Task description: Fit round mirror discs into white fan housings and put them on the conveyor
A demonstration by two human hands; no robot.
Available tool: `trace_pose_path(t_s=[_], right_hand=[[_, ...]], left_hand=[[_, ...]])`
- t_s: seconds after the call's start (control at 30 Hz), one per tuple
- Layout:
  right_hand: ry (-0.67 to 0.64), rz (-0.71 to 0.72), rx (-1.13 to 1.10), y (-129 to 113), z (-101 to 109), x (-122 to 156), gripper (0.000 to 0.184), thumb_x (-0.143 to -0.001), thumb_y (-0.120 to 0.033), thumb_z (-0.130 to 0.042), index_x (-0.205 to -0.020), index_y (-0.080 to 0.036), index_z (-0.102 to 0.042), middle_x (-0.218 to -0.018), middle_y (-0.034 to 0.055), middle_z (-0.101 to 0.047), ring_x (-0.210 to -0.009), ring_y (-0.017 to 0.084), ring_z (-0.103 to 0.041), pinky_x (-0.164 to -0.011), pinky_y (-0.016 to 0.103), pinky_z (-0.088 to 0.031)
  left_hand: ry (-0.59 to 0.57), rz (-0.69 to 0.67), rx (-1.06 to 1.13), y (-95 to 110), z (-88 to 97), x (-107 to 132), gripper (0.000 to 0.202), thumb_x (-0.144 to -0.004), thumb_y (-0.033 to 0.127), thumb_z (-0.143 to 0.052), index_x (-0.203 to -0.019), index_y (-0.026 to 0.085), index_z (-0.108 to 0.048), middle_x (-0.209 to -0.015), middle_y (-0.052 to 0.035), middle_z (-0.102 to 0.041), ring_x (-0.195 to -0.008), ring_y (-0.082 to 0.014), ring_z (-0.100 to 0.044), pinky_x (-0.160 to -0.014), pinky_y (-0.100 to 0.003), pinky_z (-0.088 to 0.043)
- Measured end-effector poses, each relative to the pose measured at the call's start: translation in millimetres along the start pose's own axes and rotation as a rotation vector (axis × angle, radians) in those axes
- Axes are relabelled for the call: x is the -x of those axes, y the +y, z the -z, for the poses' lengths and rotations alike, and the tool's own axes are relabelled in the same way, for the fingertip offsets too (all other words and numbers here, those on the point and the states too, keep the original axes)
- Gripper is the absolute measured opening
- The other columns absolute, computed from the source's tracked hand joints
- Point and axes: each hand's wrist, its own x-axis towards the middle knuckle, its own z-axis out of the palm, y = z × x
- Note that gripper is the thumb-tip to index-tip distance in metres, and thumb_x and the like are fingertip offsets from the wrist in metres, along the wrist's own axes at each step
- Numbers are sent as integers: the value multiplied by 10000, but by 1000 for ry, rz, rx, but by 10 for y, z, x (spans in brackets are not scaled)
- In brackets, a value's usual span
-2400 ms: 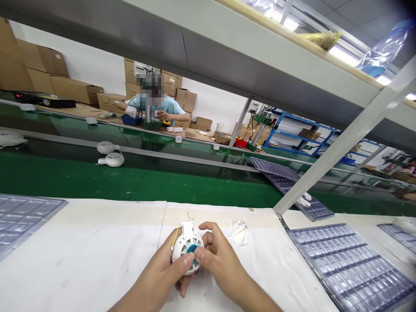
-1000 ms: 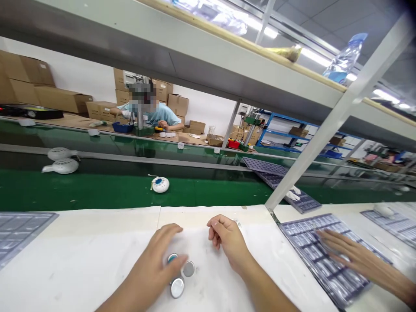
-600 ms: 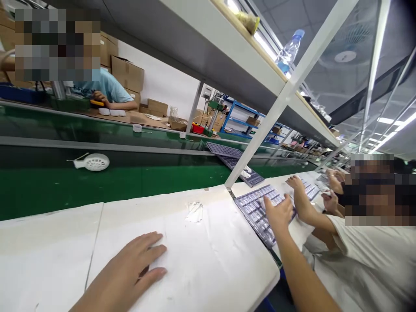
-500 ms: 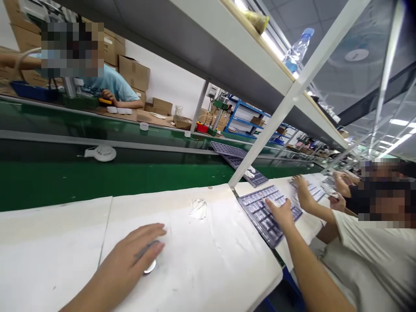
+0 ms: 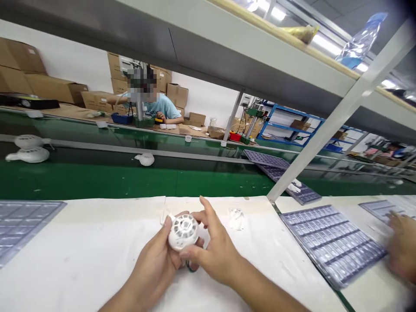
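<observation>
Left hand (image 5: 152, 264) cupping white vented housing (image 5: 183, 232), right hand (image 5: 214, 255) holding it, fingers spread

Spread across the white-sheeted workbench (image 5: 81, 255), grey plastic blister trays: one (image 5: 331, 247) to the right, one (image 5: 26, 221) cut off at the left edge. Beyond, on the green conveyor belt (image 5: 97, 177), round white vented housings (image 5: 145, 159), well apart. Farther off, across the belt, a co-worker in a light blue T-shirt (image 5: 162, 108), seated before stacked cardboard boxes (image 5: 175, 95). Overhead, on a grey shelf (image 5: 195, 43), a clear plastic water bottle (image 5: 362, 39), blurred and lying tilted.
</observation>
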Motion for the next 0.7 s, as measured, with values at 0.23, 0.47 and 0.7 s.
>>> trace_pose_path(t_s=[0.23, 0.47, 0.7], right_hand=[[-531, 39, 550, 216, 332, -85, 244, -865, -187, -606, -1090, -265, -659, -969, 50, -612, -892, 234, -595, -778, 327, -452], [-451, 160, 582, 389, 123, -95, 128, -924, -214, -528, -883, -217, -649, -818, 44, -626, -769, 217, -574, -689, 307, -427], [-165, 86, 193, 226, 188, 23, 311, -1032, -319, -333, -869, -214, -576, -638, 0, -622, -541, 137, -561, -570, 258, -452]], left_hand=[[163, -37, -45, 115, 179, -120, 462, -865, 581, -540, -829, 130, -631, -562, -73, -662, -407, -110, -471, -435, -222, -411], [216, -76, -60, 99, 145, -124, 376, -847, 530, -615, -921, 162, -636, -757, -51, -677, -630, -183, -633, -589, -291, -535], [65, -56, -155, 18, 166, -123, 393, -879, 551, -551, -1043, 197, -602, -749, -23, -649, -597, -152, -580, -606, -287, -499]])
